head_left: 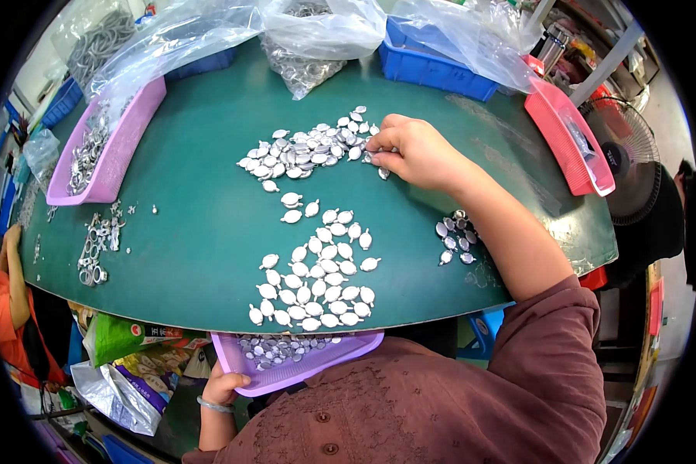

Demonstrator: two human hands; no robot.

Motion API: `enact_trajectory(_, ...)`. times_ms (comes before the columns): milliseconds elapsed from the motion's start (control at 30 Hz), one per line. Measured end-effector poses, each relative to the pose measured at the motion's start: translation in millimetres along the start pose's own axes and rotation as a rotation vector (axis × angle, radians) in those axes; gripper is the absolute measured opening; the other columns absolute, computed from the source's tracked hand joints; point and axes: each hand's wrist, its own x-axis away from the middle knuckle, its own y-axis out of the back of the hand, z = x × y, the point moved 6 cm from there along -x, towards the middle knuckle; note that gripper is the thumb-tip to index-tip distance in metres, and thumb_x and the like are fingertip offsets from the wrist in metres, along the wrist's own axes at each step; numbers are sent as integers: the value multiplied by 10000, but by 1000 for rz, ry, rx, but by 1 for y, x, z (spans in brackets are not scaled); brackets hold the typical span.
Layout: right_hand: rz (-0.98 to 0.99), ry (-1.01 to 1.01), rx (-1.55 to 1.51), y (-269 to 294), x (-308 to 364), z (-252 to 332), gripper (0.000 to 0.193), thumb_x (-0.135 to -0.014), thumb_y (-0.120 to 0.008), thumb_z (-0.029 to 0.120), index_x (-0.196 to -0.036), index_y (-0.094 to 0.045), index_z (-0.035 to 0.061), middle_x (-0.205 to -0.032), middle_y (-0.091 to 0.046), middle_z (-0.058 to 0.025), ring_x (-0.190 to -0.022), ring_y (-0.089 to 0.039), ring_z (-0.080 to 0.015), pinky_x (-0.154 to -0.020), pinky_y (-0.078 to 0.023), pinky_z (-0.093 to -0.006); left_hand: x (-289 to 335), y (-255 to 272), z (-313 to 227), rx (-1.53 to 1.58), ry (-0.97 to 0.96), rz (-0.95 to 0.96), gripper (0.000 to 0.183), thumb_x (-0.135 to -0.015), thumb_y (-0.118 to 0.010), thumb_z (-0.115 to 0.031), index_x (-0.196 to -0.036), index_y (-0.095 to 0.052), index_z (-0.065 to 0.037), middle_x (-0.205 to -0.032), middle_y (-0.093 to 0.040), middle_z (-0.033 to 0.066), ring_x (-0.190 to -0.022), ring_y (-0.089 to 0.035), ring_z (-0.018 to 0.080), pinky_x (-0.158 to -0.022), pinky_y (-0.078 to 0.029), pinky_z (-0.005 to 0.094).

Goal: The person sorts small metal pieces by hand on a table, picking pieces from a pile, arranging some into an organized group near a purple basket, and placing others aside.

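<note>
Small silver oval metal pieces are lying in a loose heap on the far middle of the green table. The right hand is reaching across with fingers curled together, fingertips touching the heap's right edge; whether a piece is actually pinched I cannot tell. Nearer the person, a sorted patch of the same pieces is sitting in rough rows close to the table's front edge. The left hand is clamped on the rim of a purple tray, holding it just under that edge with some pieces already inside.

Risks, as a judgement: the right forearm is hanging over the sorted patch, so a low sweep could be scattering the rows. The tray is being held one-handed (and looks slightly tilted), so a slip could be spilling pieces to the floor. A small side cluster by the right elbow could be getting knocked off.

Further out, a pink tray, a red tray and plastic bags are ringing the table.
</note>
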Motion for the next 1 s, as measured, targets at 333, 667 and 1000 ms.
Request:
enact_trajectory(333, 11, 84, -111, -3, 7, 7, 122, -777, -594, 76, -869, -642, 11, -796, -568, -108, -724, -561, -258, -652, -443, -324, -1, -4, -2, -21, 10, -3, 765, -521, -633, -63, -1230, -371, 57, -1139, -511, 149, -1040, -512, 270, -913, -395, 377)
enact_trajectory(667, -5, 139, -87, 3, 13, 19, 100, -761, -590, 37, -855, -618, 19, -814, -571, -102, -736, -562, -258, -649, -447, -331, 0, 4, 2, -24, 23, -16, 733, -511, -630, -64, -1198, -400, 52, -1112, -526, 138, -1018, -517, 268, -895, -401, 367)
enact_trajectory(1000, -80, 110, -31, -5, 2, 17, 133, -772, -575, 90, -888, -637, 68, -913, -568, -91, -880, -552, -287, -771, -449, -367, -3, 6, 5, -4, 19, 6, 711, -512, -613, -35, -1189, -413, 50, -1118, -520, 132, -1030, -506, 267, -911, -382, 365)
